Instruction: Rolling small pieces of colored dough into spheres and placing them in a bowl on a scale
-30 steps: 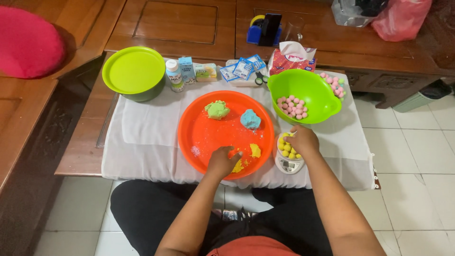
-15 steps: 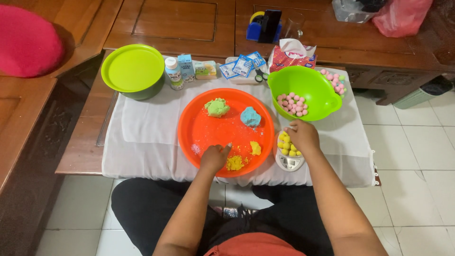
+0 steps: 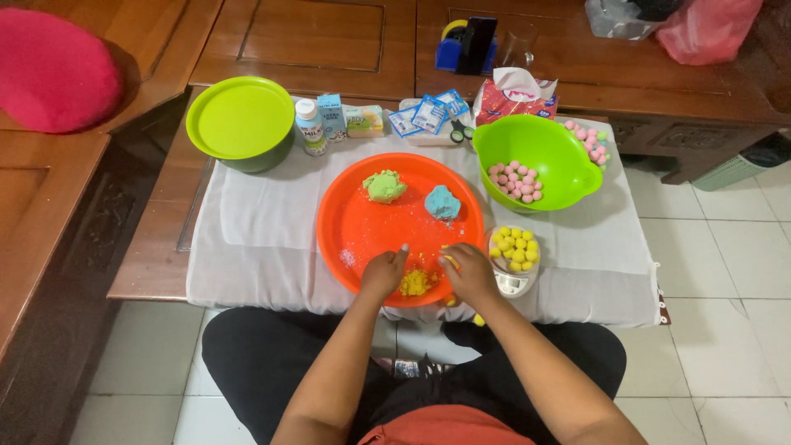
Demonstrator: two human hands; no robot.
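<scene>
Both hands at near rim of orange tray, working yellow dough.

Left hand [image 3: 383,274] rests on the tray [image 3: 362,227], fingers curled, thumb up, just left of the crumbly yellow dough [image 3: 414,283]; whether it grips anything I cannot tell. Right hand [image 3: 470,274] sits just right of the dough, fingers closed on a small yellow piece [image 3: 450,260], probably pinched off for shaping. Dough lies between the 2 hands at the tray's near edge, within easy reach. Green lump [image 3: 385,186] and blue lump [image 3: 442,203] wait at the far side, apart, so colours stay unmixed. Yellow balls [image 3: 512,247] sit on a scale [image 3: 512,282] beside the right hand, likely for weighing. Pink balls [image 3: 515,181] are kept in the green bowl [image 3: 560,140].
</scene>
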